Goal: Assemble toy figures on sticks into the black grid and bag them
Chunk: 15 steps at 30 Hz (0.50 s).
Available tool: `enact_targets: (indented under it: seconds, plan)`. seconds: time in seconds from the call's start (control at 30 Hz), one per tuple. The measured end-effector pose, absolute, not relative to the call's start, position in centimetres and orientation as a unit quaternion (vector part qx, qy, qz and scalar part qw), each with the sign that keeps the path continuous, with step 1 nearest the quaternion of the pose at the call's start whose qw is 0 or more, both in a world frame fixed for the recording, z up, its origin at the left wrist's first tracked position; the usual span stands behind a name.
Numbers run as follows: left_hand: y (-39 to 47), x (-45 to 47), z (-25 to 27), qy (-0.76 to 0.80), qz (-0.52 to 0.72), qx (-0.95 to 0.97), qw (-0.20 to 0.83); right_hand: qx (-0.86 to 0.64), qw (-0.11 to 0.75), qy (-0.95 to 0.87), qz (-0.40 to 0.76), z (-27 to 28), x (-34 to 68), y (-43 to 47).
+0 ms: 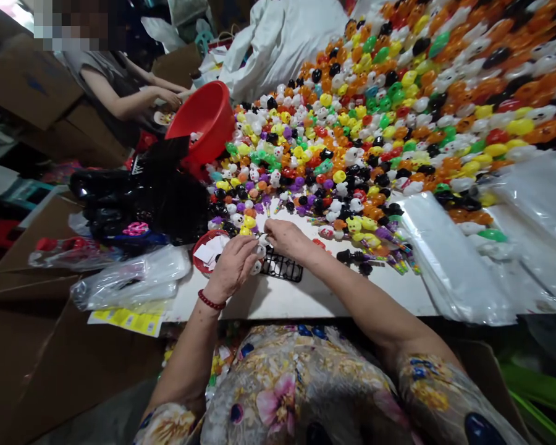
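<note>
Both left hand (234, 262) and right hand (287, 240) at far-left corner of black grid tray (301, 272); long axis left-right; can't tell grips.

Workshop: heaped plastic figures (380, 105), stacked bags (458, 259), cardboard boxes (25, 80)

Head view: close above table (403, 295), facing forward and down; outer edges seem blurred.

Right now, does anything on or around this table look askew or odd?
The red tub looks tilted, its rim slanting down to the left, though lens distortion may exaggerate that. The yellow sheet juts crookedly from under the clear plastic bags at the left. No obvious damage shows.
</note>
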<state>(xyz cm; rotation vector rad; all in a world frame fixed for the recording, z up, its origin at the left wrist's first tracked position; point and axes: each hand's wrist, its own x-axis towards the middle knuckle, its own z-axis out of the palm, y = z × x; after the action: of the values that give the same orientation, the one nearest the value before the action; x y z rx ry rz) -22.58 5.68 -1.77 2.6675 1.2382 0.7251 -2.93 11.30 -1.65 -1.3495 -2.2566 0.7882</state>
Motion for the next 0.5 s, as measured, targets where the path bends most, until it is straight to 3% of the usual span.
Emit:
enact_targets:
  seconds: [0.5]
  plan:
    - [6.1,-22.3,-2.7,0.416,0.202,0.885,0.050,-0.465,0.373,-0.625,0.505,-5.5,-5.9,9.0]
